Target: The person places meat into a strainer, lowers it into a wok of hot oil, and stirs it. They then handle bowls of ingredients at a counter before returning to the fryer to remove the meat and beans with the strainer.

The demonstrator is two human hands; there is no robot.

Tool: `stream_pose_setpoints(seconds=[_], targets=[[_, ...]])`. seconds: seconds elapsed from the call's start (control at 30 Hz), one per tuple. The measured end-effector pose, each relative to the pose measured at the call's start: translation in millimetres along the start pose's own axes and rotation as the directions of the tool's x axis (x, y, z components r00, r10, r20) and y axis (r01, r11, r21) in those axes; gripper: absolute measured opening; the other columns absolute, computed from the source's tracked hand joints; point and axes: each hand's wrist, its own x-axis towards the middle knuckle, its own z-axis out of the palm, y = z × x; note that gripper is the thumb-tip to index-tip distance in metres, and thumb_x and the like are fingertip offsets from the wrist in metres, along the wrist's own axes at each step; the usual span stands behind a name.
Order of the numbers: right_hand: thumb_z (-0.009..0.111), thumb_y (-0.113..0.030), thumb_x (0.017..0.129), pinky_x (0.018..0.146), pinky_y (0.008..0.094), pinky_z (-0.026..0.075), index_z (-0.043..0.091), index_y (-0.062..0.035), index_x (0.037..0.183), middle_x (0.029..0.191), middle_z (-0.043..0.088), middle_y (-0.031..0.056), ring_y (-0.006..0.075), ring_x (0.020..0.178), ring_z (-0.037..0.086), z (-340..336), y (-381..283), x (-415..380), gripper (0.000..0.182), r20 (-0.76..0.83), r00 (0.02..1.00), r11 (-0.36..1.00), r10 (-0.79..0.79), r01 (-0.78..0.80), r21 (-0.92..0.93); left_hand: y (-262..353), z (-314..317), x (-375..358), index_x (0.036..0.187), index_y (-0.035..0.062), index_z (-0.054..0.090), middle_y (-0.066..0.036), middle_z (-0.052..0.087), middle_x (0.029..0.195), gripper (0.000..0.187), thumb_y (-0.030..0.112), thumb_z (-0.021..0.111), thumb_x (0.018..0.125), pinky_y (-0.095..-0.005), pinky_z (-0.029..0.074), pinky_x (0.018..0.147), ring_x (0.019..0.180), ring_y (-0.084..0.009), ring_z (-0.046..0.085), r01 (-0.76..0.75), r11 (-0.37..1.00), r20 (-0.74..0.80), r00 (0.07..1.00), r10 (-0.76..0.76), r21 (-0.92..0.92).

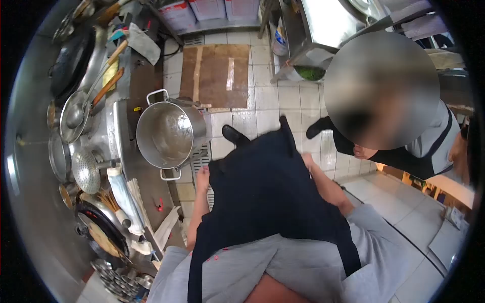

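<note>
My left hand (203,178) hangs beside the left edge of the black apron (262,187) that I wear, its fingers curled in. Whether the hand grips the cloth or anything else cannot be made out. At the apron's other edge is my right hand (307,161), with its fingers mostly hidden behind the cloth. A large, two-handled metal stockpot (169,134) stands ahead to the left, nearer to my left hand. Its bare inner wall and bottom show, wet and shiny.
A stove counter along the left holds a perforated skimmer (86,171), a ladle (76,116) and a wok (103,232). Brown cardboard (214,76) lies on the tiled floor ahead. At right stands another person (439,136) in an apron, near a steel table (338,22).
</note>
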Motion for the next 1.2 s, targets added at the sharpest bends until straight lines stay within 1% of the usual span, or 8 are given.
stream_pose_setpoints(seconds=[0.07,0.23,0.33,0.43,0.63,0.9,1.07,1.2], targets=[[0.049,-0.049,0.085,0.066,0.0436,0.044,0.063,0.008,0.071,0.072,0.059,0.0297,0.0409,0.075,0.061,-39,-62,-6,0.06,-0.267,0.941,0.956,0.209,-0.139,0.26,58,-21,-1,0.101,0.0021,0.059,-0.008,0.061,0.076,0.024,0.02,0.051,0.087,-0.0286,0.045,0.056,0.064,-0.0144,0.057,0.1,0.988,0.039,0.995,-0.096,-0.114],[0.052,-0.039,0.085,0.071,0.0455,0.047,0.063,0.0073,0.074,0.077,0.06,0.0287,0.0423,0.078,0.06,-96,-114,28,0.048,-0.491,0.853,0.969,0.179,-0.065,0.24,110,-38,2,0.107,0.0057,0.054,-0.004,0.058,0.078,0.023,0.019,0.051,0.089,-0.0218,0.042,0.047,0.059,-0.0091,0.054,0.267,0.91,0.135,0.963,-0.235,-0.318],[0.049,-0.028,0.084,0.074,0.0472,0.047,0.065,0.0024,0.072,0.078,0.063,0.0248,0.0418,0.078,0.061,-74,-44,53,0.037,-0.414,0.903,0.973,0.115,-0.187,-0.138,45,-32,-4,0.098,0.0034,0.059,-0.005,0.06,0.078,0.022,0.022,0.054,0.087,-0.0264,0.046,0.054,0.061,-0.0139,0.057,0.067,0.993,-0.001,0.998,-0.067,-0.102],[0.054,-0.032,0.08,0.08,0.0411,0.048,0.065,0.0061,0.081,0.091,0.062,0.027,0.0387,0.092,0.061,-93,-55,50,0.04,-0.294,0.855,0.9,0.427,-0.433,0.049,14,-15,-16,0.096,0.0,0.062,-0.013,0.064,0.082,0.031,0.028,0.057,0.085,-0.0318,0.047,0.064,0.069,-0.0226,0.061,0.04,0.97,-0.084,0.996,-0.021,0.238],[0.034,-0.05,0.089,0.086,0.045,0.042,0.063,0.006,0.089,0.095,0.06,0.0301,0.0418,0.097,0.056,-191,-155,146,0.063,-0.162,0.98,0.984,0.119,-0.094,0.149,66,9,-41,0.095,-0.0004,0.063,-0.017,0.064,0.083,0.038,0.035,0.06,0.082,-0.0344,0.048,0.068,0.074,-0.0274,0.063,0.239,0.971,-0.071,0.968,-0.24,-0.013],[0.056,-0.028,0.087,0.077,0.0401,0.047,0.062,0.0035,0.094,0.078,0.062,0.0195,0.0313,0.081,0.061,-342,-275,144,0.032,-0.438,0.807,0.893,-0.396,0.45,0.021,204,17,-28,0.095,-0.0003,0.064,-0.018,0.064,0.083,0.039,0.036,0.06,0.082,-0.0348,0.048,0.068,0.075,-0.0279,0.063,0.443,0.889,-0.021,0.894,-0.448,-0.114],[0.06,-0.017,0.085,0.061,0.0276,0.046,0.063,0.0019,0.086,0.068,0.06,0.0055,0.0119,0.065,0.055,-403,-312,95,0.019,0.177,0.96,0.852,-0.217,0.098,0.514,241,22,-18,0.095,-0.0002,0.064,-0.018,0.064,0.083,0.04,0.037,0.06,0.081,-0.035,0.048,0.068,0.075,-0.0281,0.063,0.485,0.866,-0.009,0.872,-0.49,-0.122],[0.059,-0.013,0.085,0.059,0.0247,0.044,0.064,0.0008,0.086,0.069,0.06,0.0014,0.0079,0.063,0.052,-401,-289,85,0.015,0.338,0.922,0.881,-0.19,0.008,0.473,251,27,-16,0.095,-0.0001,0.064,-0.018,0.064,0.083,0.04,0.038,0.06,0.081,-0.0351,0.048,0.068,0.075,-0.0283,0.063,0.503,0.854,-0.013,0.861,-0.509,-0.13]])
